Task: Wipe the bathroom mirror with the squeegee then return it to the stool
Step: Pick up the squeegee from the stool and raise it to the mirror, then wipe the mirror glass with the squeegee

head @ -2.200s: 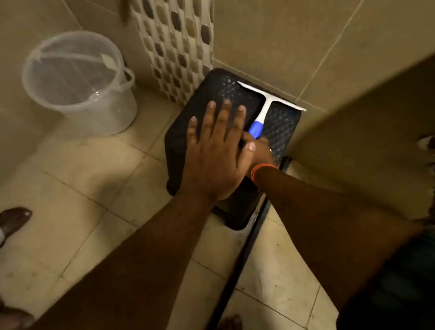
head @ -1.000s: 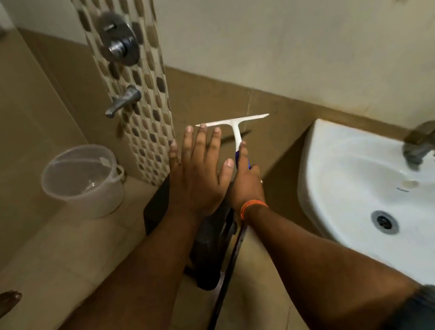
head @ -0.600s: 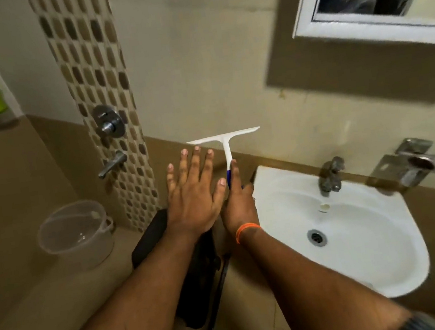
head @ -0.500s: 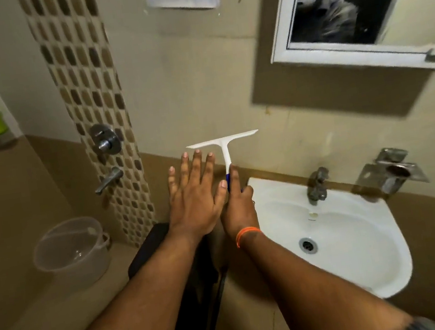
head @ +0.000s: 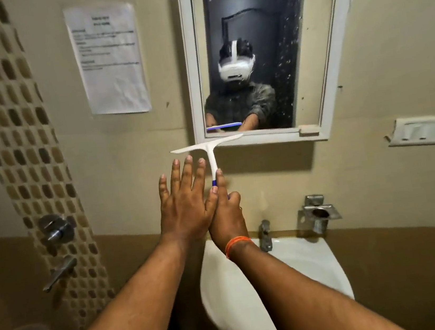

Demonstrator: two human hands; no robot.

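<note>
From the head camera, the only view there is, the person stands at the washbasin (head: 320, 262) with both arms stretched toward the wall. The right hand (head: 227, 216) is curled closed around the blue grip of the squeegee (head: 210, 152), index finger laid straight up along the white stem. The left hand (head: 185, 205) is flat and spread, fingers apart, holding nothing; its little-finger edge rests against the right hand's knuckles, just beside the stem.

The squeegee stands upright from the fist: stem pointing up, blade crossing it nearly level, tilted slightly higher at its right end. That blade sits just under the mirror (head: 251, 49), its right tip overlapping the lower white frame in this view, its left half out over bare wall. So the glass lies up and to the right of the blade, and the right hand is the one that must carry it there. Whether the rubber edge touches the wall yet I cannot tell.

The glass carries a scatter of water specks, thickest down its right side. A printed notice (head: 108, 60) is taped to the wall left of the mirror. The stool is out of sight.

I'd judge the wiping hasn't started; the next move is a lift up and rightward, keeping the blade level across the glass's width.
</note>
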